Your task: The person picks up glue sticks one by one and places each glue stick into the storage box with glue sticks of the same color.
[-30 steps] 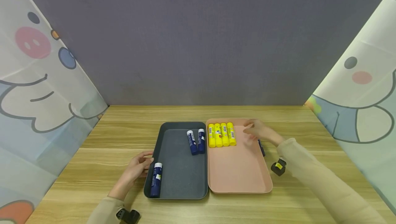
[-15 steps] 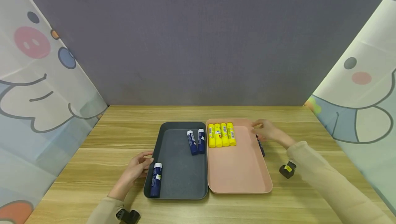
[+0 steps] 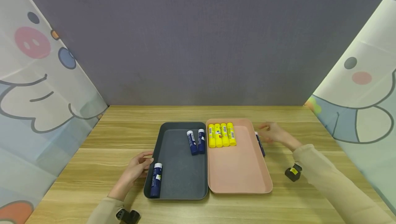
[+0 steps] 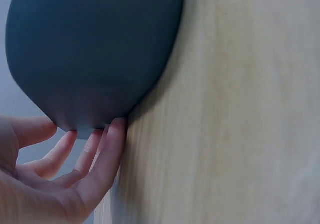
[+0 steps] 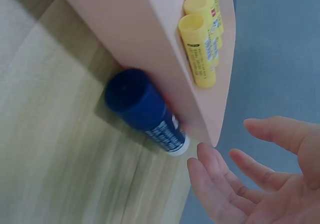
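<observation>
My left hand [image 3: 136,167] rests at the left side of a dark grey tray [image 3: 182,182]. In the left wrist view its loosely bent fingertips touch the outer wall of the grey tray [image 4: 95,49]. My right hand [image 3: 273,133] is beyond the right side of a pink tray [image 3: 238,172], with nothing in its grasp. A blue glue stick [image 3: 261,145] with a white cap lies on the table against that tray's outer wall. The right wrist view has the spread fingers and thumb of my right hand [image 5: 255,179] apart from the capped end of the blue glue stick [image 5: 147,111].
Several yellow glue sticks [image 3: 218,135] lie side by side at the back left of the pink tray. In the grey tray are two blue glue sticks [image 3: 192,143] at the back right and a larger one [image 3: 156,181] at the front left. Both trays stand on a wooden table [image 3: 123,127].
My right hand has moved right, from over the pink tray's back right corner to outside it, uncovering more of the blue glue stick there. The left hand and trays stay put.
</observation>
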The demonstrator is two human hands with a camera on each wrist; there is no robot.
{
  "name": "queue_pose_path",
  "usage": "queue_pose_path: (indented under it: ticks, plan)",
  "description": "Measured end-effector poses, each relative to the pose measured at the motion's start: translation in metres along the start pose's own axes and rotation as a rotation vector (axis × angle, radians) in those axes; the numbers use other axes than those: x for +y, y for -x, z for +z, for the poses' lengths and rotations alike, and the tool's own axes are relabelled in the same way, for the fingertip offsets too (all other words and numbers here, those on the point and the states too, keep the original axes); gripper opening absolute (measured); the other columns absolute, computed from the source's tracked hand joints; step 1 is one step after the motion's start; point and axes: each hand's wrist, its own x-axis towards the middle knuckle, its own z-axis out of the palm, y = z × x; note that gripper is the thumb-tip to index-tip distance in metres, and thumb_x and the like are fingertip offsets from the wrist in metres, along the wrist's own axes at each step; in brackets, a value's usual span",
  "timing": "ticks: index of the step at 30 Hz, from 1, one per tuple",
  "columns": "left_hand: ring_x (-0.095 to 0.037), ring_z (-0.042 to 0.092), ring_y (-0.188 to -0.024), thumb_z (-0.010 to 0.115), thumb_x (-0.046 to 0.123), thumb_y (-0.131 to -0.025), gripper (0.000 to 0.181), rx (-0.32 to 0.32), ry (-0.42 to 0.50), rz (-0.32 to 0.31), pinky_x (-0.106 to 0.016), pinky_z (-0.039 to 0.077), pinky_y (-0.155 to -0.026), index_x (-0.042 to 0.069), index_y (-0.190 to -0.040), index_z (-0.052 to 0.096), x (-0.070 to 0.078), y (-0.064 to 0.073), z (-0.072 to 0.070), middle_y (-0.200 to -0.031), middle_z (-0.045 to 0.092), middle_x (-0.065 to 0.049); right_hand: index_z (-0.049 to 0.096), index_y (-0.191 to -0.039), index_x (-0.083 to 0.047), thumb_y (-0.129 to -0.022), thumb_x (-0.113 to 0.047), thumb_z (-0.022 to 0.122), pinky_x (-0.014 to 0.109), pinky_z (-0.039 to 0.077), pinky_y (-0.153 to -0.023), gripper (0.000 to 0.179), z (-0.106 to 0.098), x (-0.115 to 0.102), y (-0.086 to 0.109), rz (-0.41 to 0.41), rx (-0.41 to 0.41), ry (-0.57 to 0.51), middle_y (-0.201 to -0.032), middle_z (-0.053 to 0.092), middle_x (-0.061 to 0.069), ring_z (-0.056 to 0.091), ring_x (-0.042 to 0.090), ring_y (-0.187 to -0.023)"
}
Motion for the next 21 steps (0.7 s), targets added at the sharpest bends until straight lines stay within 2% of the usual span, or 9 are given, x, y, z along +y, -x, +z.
queue_pose_path:
  ticks: [3,6,13,21]
  plan:
    - [-0.014,0.057,-0.071,0.049,0.010,-0.089,0.040,-0.006,0.000,0.001,-0.033,0.050,-0.061,-0.005,-0.125,0.040,0.000,0.001,0.000,-0.105,0.052,-0.020,0.033,-0.124,0.016,-0.089,-0.011,0.049,0.031,0.048,-0.058,0.046,0.000,0.004,0.000,0.000,0.009,0.008,-0.078,0.050,0.011,0.046,0.010,-0.053]
    - [-0.014,0.058,-0.072,0.049,0.011,-0.089,0.040,-0.011,0.001,0.003,-0.033,0.050,-0.061,-0.005,-0.125,0.040,0.001,0.001,0.000,-0.106,0.052,-0.021,0.033,-0.123,0.017,-0.088,-0.010,0.049,0.030,0.047,-0.055,0.046,0.001,0.008,0.000,-0.009,0.009,0.010,-0.075,0.050,0.012,0.046,0.010,-0.052]
    - [-0.015,0.058,-0.072,0.049,0.011,-0.089,0.040,-0.010,0.009,0.005,-0.034,0.050,-0.061,-0.006,-0.125,0.040,0.000,0.001,0.000,-0.107,0.052,-0.022,0.035,-0.121,0.017,-0.086,-0.010,0.051,0.034,0.050,-0.060,0.047,0.005,0.017,-0.001,0.006,0.032,0.036,-0.080,0.054,0.014,0.053,0.013,-0.058]
    - [-0.015,0.058,-0.072,0.050,0.011,-0.089,0.041,-0.008,0.007,0.007,-0.033,0.050,-0.061,-0.006,-0.125,0.040,-0.001,0.000,0.000,-0.106,0.052,-0.021,0.033,-0.123,0.017,-0.086,-0.009,0.052,0.032,0.050,-0.059,0.049,0.006,0.024,-0.004,0.029,0.019,0.010,-0.068,0.052,0.007,0.047,0.008,-0.052]
